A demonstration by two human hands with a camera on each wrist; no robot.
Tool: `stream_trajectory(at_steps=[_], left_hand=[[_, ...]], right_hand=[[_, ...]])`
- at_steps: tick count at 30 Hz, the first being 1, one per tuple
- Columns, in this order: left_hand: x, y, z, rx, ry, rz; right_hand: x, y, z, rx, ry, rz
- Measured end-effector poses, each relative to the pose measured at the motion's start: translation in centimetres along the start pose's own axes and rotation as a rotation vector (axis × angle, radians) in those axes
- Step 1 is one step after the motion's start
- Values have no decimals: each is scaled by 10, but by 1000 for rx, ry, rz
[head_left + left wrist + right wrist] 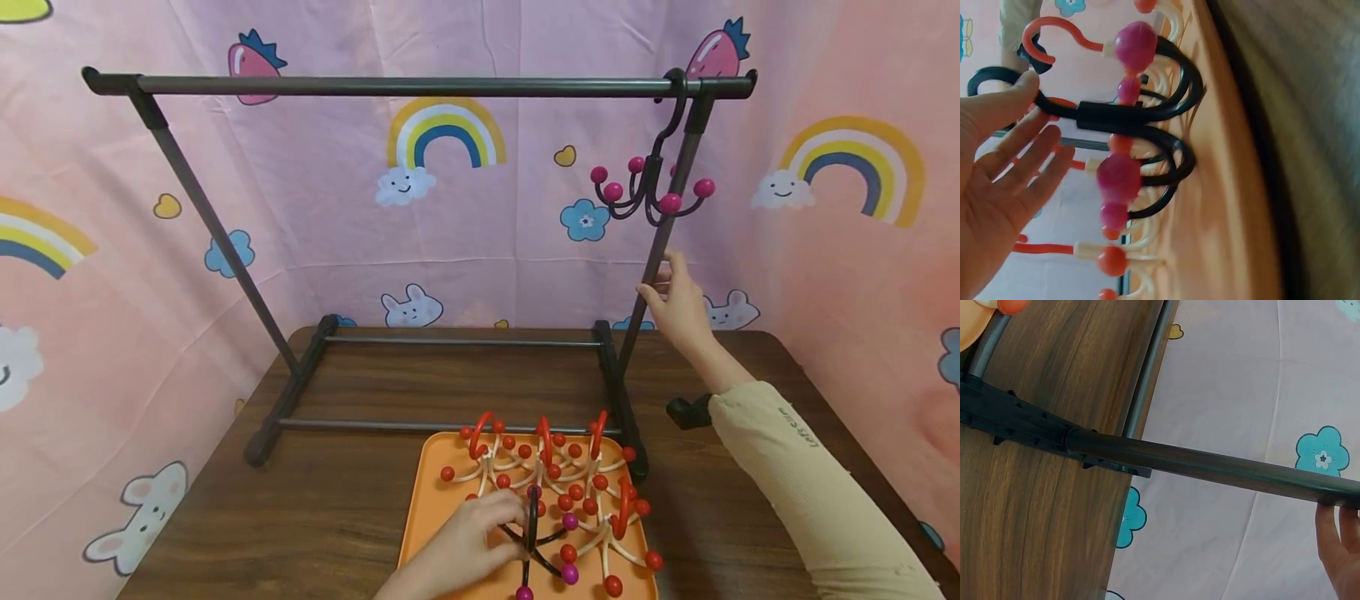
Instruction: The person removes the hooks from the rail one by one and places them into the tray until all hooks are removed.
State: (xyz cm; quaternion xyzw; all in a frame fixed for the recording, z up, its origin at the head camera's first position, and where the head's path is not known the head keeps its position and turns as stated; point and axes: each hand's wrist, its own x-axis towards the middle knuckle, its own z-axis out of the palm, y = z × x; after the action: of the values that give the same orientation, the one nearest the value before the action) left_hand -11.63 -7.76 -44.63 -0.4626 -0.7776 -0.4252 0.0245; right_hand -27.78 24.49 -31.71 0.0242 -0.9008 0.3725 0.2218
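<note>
In the head view, my left hand (480, 533) is over the orange tray (414, 508) at a black octopus-style hook hanger with purple balls. The left wrist view shows thumb and forefinger pinching the neck of this hanger (1107, 115), its arms low over the tray. Several cream hangers with red hooks and red balls (606, 533) stand close around it. My right hand (678, 304) holds the right upright post (651, 267) of a dark garment rack, below a hanging black hanger with pink balls (652, 183). Its fingertips meet the post in the right wrist view.
The rack's top bar (412, 86) spans above the wooden table (360, 492). Its right foot (628, 433) stands close to the tray's far corner. A black curved piece (688, 412) lies by the right sleeve. Patterned cloth (480, 217) hangs behind and at both sides.
</note>
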Motion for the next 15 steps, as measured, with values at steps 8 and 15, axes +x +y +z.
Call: stream_trajectory(at_steps=[8, 15], left_hand=[[17, 7, -36, 184, -6, -131], [57, 25, -76, 220, 73, -87]], right_hand=[[0, 1, 2, 6, -6, 10], [1, 0, 2, 6, -8, 14]])
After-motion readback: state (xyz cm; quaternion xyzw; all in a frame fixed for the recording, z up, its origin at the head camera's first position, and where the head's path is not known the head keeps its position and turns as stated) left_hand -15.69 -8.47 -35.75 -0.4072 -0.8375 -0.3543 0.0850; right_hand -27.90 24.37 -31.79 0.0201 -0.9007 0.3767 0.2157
